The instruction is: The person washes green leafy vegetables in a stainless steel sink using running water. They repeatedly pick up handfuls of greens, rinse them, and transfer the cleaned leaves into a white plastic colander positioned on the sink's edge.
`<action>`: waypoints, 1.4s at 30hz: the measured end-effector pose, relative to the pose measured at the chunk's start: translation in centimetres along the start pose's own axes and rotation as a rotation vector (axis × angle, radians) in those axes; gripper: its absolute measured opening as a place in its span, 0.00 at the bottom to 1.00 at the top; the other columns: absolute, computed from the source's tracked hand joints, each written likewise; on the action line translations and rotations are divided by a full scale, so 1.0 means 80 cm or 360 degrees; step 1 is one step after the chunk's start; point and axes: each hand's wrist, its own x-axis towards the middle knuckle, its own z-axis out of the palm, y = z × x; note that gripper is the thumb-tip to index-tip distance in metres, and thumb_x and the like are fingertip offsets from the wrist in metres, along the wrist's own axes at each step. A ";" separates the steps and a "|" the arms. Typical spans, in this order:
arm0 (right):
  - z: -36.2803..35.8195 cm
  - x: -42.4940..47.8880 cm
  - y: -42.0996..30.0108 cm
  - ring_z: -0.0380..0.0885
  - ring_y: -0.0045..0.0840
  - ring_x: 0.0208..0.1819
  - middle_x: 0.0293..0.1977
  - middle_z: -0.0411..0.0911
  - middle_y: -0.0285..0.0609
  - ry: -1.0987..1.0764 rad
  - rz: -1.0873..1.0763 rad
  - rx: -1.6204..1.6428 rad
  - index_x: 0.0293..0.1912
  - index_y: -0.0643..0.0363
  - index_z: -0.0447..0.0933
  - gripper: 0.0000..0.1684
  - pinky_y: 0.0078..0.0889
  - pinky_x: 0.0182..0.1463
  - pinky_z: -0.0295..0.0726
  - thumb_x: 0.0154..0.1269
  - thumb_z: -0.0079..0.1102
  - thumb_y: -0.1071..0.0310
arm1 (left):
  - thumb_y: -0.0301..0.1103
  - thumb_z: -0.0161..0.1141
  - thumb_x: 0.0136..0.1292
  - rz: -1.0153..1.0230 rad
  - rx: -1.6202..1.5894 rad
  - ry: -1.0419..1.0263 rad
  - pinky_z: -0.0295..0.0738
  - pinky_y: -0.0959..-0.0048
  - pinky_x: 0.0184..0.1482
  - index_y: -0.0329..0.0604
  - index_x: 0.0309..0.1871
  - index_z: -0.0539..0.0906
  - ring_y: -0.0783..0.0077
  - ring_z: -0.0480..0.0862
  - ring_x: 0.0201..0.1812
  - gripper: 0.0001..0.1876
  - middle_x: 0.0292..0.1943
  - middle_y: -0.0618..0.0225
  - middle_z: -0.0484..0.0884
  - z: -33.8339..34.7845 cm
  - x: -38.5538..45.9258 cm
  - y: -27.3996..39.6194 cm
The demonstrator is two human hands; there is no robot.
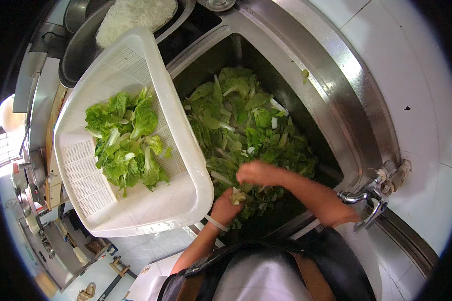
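My left hand (224,207), with a pale band at the wrist, grips a bunch of leafy greens (237,196); its pale stem end faces up. Just above it, my right hand (257,173) is blurred with its fingers curled in. Whether it holds anything cannot be made out. Both hands are over a stainless steel sink (316,131), where loose green leaves (245,113) and cut white stem pieces lie in water. To the left, a white perforated plastic basket (190,161) holds a pile of lettuce-like leaves (130,143).
A chrome faucet (373,197) juts from the wall close to my right forearm. Beyond the basket, a dark metal pan (73,60) contains a white heap (135,19), perhaps rice. A leaf scrap (305,73) sticks to the sink's ledge. Shelves with utensils stand at far left.
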 end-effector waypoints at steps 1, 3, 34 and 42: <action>-0.019 0.014 -0.017 0.75 0.36 0.37 0.34 0.75 0.48 0.0202 0.0421 -0.0285 0.45 0.58 0.71 0.18 0.40 0.41 0.73 0.62 0.46 0.56 | 0.31 0.59 0.48 -0.0006 -0.0092 0.0032 0.71 0.66 0.40 0.39 0.40 0.70 0.55 0.77 0.39 0.16 0.34 0.55 0.78 -0.002 0.000 -0.003; -0.030 0.058 0.008 0.72 0.39 0.40 0.40 0.72 0.49 0.0878 0.0277 -0.1328 0.52 0.60 0.64 0.23 0.45 0.44 0.72 0.60 0.50 0.58 | 0.31 0.59 0.47 -0.0005 -0.0261 0.0082 0.71 0.67 0.40 0.39 0.42 0.70 0.58 0.78 0.38 0.17 0.35 0.56 0.78 0.000 0.003 -0.015; -0.033 0.132 0.133 0.74 0.35 0.36 0.37 0.75 0.46 0.0677 0.0377 -0.1709 0.38 0.55 0.77 0.10 0.41 0.40 0.73 0.56 0.50 0.69 | 0.25 0.58 0.47 0.0069 -0.0432 -0.0079 0.69 0.77 0.44 0.39 0.44 0.70 0.75 0.75 0.39 0.18 0.37 0.64 0.75 0.007 -0.003 0.004; -0.122 0.120 0.013 0.66 0.40 0.50 0.49 0.67 0.48 0.1605 0.0246 -0.0984 0.48 0.52 0.71 0.19 0.41 0.50 0.68 0.57 0.53 0.57 | 0.26 0.61 0.43 0.0247 -0.0288 -0.0083 0.67 0.70 0.47 0.39 0.42 0.71 0.62 0.72 0.43 0.20 0.38 0.59 0.73 0.018 -0.009 -0.028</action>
